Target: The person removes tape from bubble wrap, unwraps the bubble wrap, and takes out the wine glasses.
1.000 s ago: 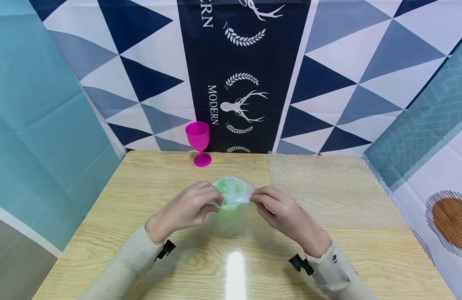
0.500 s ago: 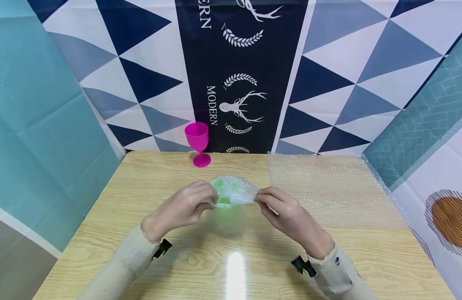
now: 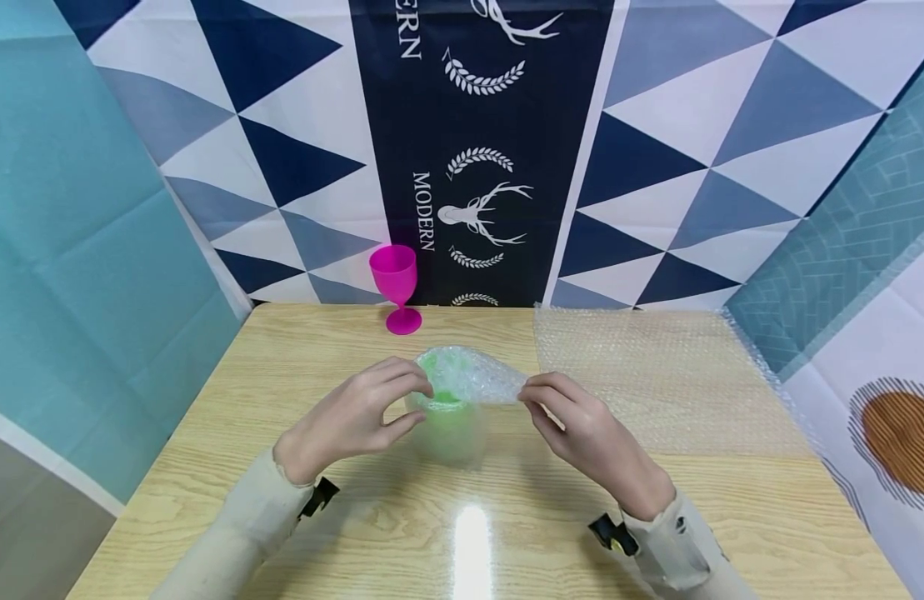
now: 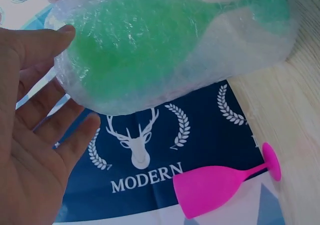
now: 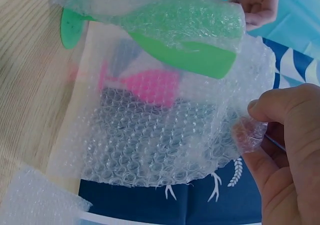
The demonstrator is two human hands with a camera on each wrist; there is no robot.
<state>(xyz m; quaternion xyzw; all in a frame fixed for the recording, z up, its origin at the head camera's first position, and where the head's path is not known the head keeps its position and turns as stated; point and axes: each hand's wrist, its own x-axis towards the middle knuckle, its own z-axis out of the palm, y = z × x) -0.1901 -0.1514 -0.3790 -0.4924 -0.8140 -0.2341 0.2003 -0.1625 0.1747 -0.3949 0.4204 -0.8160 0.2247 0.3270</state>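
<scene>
A green goblet (image 5: pixel 200 60) stands upright mid-table, loosely wrapped in bubble wrap (image 3: pixel 499 382) that reaches above its rim. My right hand (image 3: pixel 577 429) pinches the wrap's free upper edge between thumb and fingers and holds it out to the right. Seen from the right wrist, this loose flap (image 5: pixel 150 145) spreads away from the goblet's side. My left hand (image 3: pixel 357 417) is at the left of the wrapped top, fingers loosely curved and apart from the thumb. In the left wrist view its thumb tip overlaps the wrap's upper edge.
A bright pink goblet (image 3: pixel 396 271) stands at the back of the wooden table (image 3: pixel 297 350), near the patterned cloth backdrop (image 3: pixel 484 167). Another flat bubble wrap sheet (image 3: pixel 656 383) lies at the back right, reaching the table's right side.
My right hand has drawn the wrap's edge farther right, stretching the flap out. My left hand has moved slightly left, and its thumb and fingers have parted from the wrap's edge.
</scene>
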